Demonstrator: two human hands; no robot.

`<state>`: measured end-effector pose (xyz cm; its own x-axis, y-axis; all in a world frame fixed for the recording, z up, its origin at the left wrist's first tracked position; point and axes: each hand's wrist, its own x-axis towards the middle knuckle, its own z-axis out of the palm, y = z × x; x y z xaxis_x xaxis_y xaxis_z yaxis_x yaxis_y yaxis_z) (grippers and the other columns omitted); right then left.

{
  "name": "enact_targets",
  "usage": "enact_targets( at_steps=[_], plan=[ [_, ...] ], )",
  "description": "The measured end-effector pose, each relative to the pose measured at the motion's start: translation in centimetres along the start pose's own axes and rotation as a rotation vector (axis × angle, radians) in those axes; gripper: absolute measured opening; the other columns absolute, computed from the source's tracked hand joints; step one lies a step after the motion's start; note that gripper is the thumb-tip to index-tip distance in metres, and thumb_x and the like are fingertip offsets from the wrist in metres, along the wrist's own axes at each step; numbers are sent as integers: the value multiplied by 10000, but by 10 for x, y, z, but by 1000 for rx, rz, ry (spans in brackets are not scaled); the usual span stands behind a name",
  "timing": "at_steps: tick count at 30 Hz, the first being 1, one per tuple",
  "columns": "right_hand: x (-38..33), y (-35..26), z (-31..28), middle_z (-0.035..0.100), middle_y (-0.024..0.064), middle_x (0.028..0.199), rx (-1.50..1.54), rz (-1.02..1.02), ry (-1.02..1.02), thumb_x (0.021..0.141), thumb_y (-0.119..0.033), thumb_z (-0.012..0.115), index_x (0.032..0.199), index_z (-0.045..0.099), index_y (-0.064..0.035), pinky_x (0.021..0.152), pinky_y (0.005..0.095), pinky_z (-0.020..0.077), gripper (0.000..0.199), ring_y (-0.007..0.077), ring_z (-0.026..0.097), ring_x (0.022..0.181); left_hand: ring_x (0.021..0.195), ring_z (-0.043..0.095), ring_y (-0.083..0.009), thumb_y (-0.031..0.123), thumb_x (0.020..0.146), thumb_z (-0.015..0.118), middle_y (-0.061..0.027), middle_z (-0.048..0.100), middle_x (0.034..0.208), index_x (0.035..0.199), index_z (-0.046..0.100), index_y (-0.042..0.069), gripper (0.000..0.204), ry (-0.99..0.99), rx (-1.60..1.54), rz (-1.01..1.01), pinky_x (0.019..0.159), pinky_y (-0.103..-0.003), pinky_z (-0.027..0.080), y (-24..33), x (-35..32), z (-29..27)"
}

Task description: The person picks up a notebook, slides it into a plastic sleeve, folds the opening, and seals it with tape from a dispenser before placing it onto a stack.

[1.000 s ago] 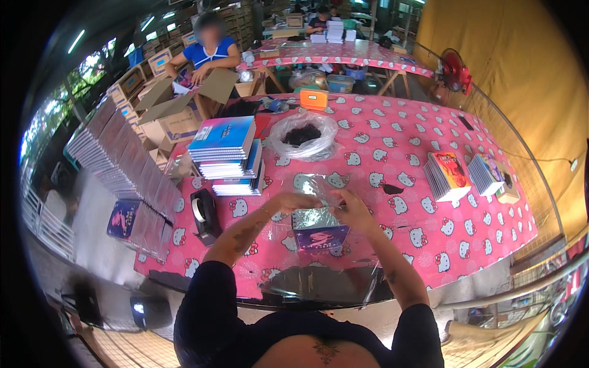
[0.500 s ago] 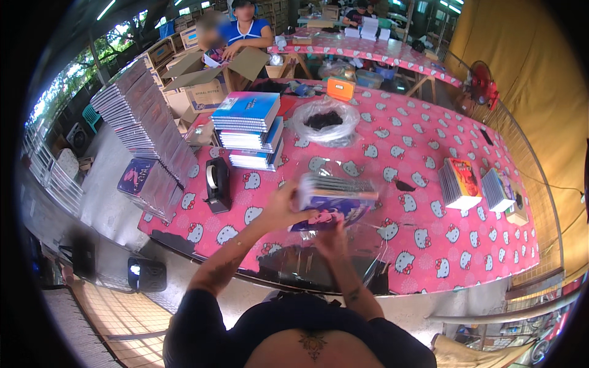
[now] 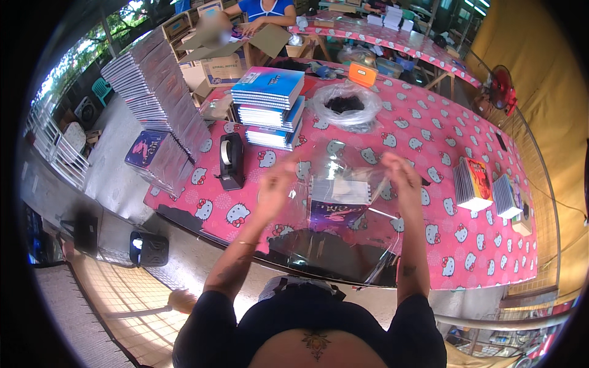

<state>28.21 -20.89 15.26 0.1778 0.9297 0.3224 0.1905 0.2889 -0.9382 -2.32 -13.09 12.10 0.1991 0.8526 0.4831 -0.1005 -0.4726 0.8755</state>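
A stack of purple-covered notebooks [image 3: 336, 214] stands in front of me on the table, spines up. Clear plastic film [image 3: 328, 161] is spread under and around it. My left hand [image 3: 275, 189] hovers left of the stack, smeared by motion, so its fingers cannot be made out. On the other side, my right hand [image 3: 403, 173] is raised with its fingers closed at the film's edge. Left of my left hand stands a black tape dispenser [image 3: 232, 165]. Behind the stack sits a clear plastic bag [image 3: 367, 114] with dark contents.
Blue notebooks [image 3: 265, 89] are piled beyond the dispenser. Tall piles of wrapped notebooks [image 3: 150, 92] rise at the left. Two smaller stacks, one of orange-red notebooks [image 3: 473, 183], stand at the right. An orange box [image 3: 362, 75], an open carton [image 3: 224, 69] and a person are farther back.
The notebook stack has gone from my hands onto the film on the table. My hands have parted to either side of it, and the view has shifted slightly.
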Motion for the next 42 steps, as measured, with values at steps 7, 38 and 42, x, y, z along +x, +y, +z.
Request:
enact_targets(
  at_steps=[7,38,42],
  plan=[
    [-16,-63,93,638,125,1003,-705,-485,-193,849,-240,719,1118,649,-84,894,399,462,318,313,633,921,663,599,-195,278,815,763,-87,653,805,1088,682,2,397,358,604,-639,595,-347,496,-160,-12,-236],
    [-38,-36,-2,571,63,1244,-548,-177,47,648,-279,870,1128,667,-142,961,420,397,539,282,522,1155,1284,449,-221,78,862,728,-68,506,1349,970,766,122,122,-673,70,-22,1064,-368,359,1,77,-33],
    [-42,38,20,544,43,1328,-651,-317,-318,648,-267,867,1211,652,-185,1027,483,353,609,294,469,1259,1400,321,-263,134,859,737,-87,380,1504,964,778,168,118,-688,279,231,1145,-421,228,-6,72,17]
  ],
)
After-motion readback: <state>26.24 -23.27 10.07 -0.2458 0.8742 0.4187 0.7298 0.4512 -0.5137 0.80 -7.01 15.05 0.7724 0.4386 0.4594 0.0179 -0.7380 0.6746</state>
